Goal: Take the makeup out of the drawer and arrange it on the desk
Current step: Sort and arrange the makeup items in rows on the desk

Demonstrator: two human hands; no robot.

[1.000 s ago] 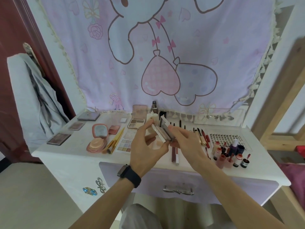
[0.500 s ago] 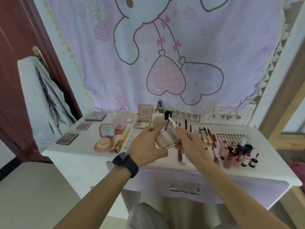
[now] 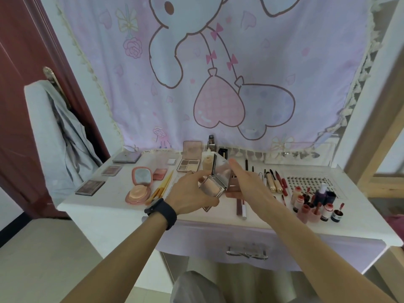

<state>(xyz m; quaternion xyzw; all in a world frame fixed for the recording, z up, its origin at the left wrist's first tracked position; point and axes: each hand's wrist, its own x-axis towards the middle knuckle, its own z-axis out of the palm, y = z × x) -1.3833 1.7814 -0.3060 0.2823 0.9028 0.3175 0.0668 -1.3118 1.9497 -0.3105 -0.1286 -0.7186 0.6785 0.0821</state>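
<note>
A square silver powder compact (image 3: pixel 213 184) hangs open above the white desk (image 3: pixel 109 206), its pale powder pan facing me and its mirrored lid tilted up and back. My left hand (image 3: pixel 192 193) grips the base from the left and below. My right hand (image 3: pixel 247 182) holds the lid edge from the right. The lilac drawer (image 3: pixel 247 248) under the desk top is closed. Several makeup items lie on the desk around the hands.
On the left lie dark eyeshadow palettes (image 3: pixel 90 187), a round pink mirror compact (image 3: pixel 140 189) and brushes (image 3: pixel 161 186). An open palette (image 3: pixel 189 164) and bottles (image 3: pixel 211 142) stand at the back. Pencils (image 3: pixel 275 180), a lash sheet (image 3: pixel 310 182) and small red bottles (image 3: pixel 314 208) fill the right. A grey garment (image 3: pixel 56 136) hangs by the door.
The compact went from nearly shut to wide open, my right hand lifting the lid. The camera view shifted closer and slightly left.
</note>
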